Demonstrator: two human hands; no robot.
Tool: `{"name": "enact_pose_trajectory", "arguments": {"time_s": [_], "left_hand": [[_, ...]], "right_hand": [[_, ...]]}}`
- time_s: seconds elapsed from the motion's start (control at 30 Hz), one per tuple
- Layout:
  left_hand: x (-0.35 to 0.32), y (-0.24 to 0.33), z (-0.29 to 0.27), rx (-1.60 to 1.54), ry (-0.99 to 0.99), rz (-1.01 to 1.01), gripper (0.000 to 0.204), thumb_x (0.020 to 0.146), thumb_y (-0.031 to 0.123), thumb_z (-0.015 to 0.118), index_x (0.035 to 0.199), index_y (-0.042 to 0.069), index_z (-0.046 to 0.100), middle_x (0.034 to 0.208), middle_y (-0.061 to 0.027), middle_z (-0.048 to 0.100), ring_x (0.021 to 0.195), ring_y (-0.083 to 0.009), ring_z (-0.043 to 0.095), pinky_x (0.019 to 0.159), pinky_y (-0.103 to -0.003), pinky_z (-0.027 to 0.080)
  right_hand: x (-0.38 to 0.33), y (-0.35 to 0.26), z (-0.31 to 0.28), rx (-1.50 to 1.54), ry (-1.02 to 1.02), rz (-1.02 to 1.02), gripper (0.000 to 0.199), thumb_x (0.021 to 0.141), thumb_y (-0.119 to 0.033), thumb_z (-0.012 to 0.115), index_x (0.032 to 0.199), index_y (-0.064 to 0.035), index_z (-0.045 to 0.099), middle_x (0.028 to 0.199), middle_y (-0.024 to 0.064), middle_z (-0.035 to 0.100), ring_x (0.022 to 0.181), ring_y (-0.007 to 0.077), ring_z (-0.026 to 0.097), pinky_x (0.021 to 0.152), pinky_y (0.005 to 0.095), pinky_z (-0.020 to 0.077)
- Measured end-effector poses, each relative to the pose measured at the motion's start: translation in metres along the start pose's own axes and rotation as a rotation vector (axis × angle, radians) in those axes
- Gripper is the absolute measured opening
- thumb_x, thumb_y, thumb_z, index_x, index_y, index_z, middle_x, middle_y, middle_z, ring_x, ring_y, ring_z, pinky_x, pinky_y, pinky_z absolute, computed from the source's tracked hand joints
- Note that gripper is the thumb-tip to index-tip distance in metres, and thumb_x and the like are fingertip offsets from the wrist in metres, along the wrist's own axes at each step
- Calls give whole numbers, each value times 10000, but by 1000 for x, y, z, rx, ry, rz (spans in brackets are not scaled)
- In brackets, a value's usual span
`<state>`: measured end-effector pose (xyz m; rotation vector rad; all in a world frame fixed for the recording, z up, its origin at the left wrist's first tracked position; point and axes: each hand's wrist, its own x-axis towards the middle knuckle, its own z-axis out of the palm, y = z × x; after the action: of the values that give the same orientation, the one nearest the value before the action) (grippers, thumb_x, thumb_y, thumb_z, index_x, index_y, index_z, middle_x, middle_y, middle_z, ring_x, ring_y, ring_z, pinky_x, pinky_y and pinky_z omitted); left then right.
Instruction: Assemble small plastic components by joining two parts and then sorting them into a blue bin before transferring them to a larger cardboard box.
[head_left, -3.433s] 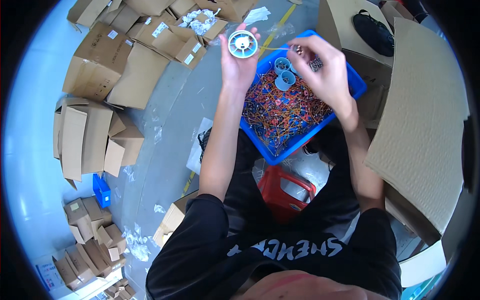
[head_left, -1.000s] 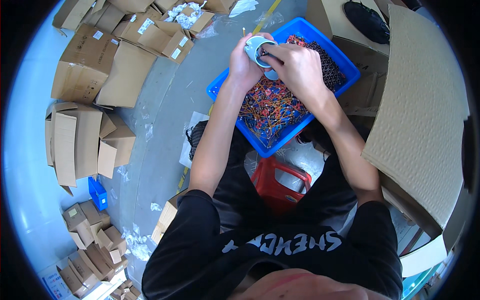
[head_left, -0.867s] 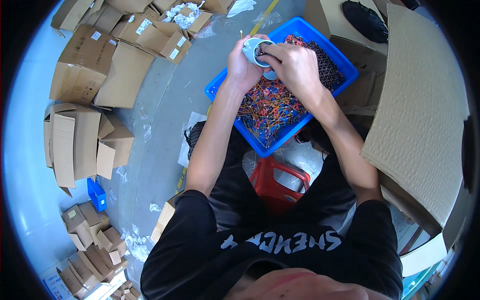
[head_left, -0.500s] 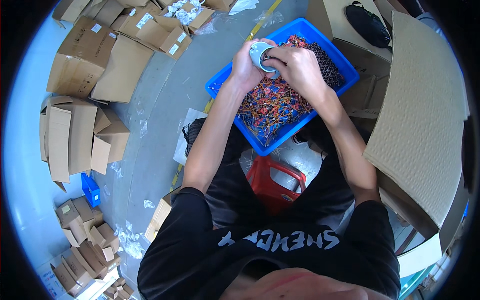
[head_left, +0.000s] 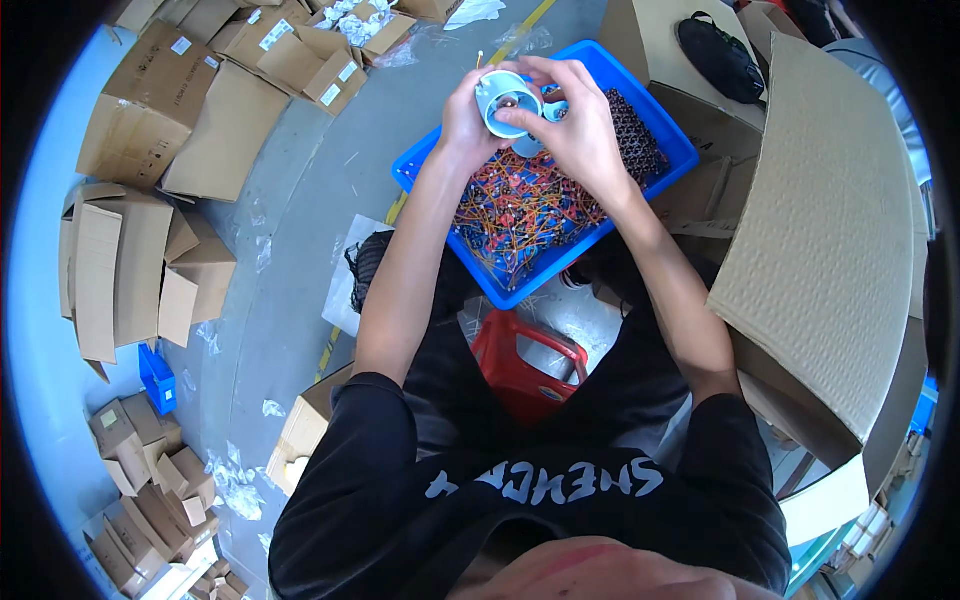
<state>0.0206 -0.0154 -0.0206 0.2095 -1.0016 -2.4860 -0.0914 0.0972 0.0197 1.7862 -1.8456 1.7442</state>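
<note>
White reel (head_left: 507, 100): a small round spool, open face tilted up toward the camera, axis running roughly from the palm out toward the viewer. Held above the far left corner of the blue bin (head_left: 660, 135), clear of the contents.

Left hand (head_left: 470, 115): closed around the reel from its left side and below, fingers wrapped on the rim.

Right hand (head_left: 575, 125): comes in from the right, lying over the reel's right edge; thumb and forefinger pinched together at the reel's face, on something too small to make out. A second pale round piece shows just under this hand, mostly hidden. Both hands touch the reel; the left carries it, the right works at its opening.

Below: the bin holds a tangle of short orange, red and blue wired parts (head_left: 520, 210). Red stool (head_left: 525, 365) between the knees. Flattened cartons (head_left: 120, 260) on the floor to the left; large cardboard sheet (head_left: 830, 230) to the right.
</note>
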Motion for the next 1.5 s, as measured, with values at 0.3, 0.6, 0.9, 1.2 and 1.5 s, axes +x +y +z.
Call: {"name": "enact_pose_trajectory", "arguments": {"time_s": [0.3, 0.6, 0.9, 1.2, 1.5], "left_hand": [[-3, 5, 19, 312, 36, 80, 505, 955, 342, 268, 1201, -9, 534, 793, -91, 625, 553, -121, 570, 344, -228, 411], [16, 7, -1, 570, 358, 162, 422, 969, 299, 360, 1133, -18, 585, 815, -93, 636, 656, -152, 598, 586, -291, 506], [4, 23, -13, 1089, 362, 146, 369, 968, 322, 473, 1090, 4, 614, 918, -96, 661, 825, -138, 618, 741, -260, 494], [17, 4, -9, 752, 269, 271, 222, 907, 159, 600, 1050, -10, 606, 951, -107, 684, 894, -151, 644, 747, -260, 513], [26, -42, 14, 1220, 240, 305, 226, 903, 95, 594, 1084, -39, 573, 992, -144, 677, 959, -177, 643, 825, -259, 493]], "right_hand": [[-9, 6, 7, 126, -245, 242, 433, 725, -204, 782, 1085, -24, 624, 934, 150, 651, 831, 225, 633, 767, 325, 502], [-7, 34, 18, 292, -267, 182, 458, 757, -126, 748, 1167, -35, 566, 1008, 146, 656, 954, 235, 645, 762, 327, 521], [-1, 36, -12, 74, -467, 203, 486, 757, -21, 727, 1199, -36, 523, 1121, 129, 623, 1066, 215, 606, 860, 346, 523], [-1, 67, -14, 102, -445, 302, 469, 765, -101, 750, 1183, -44, 545, 1048, 90, 642, 974, 173, 624, 823, 310, 518], [-11, 113, -34, -184, -525, 555, 444, 700, -339, 792, 942, 8, 657, 812, 118, 670, 792, 197, 661, 710, 307, 519]]}}
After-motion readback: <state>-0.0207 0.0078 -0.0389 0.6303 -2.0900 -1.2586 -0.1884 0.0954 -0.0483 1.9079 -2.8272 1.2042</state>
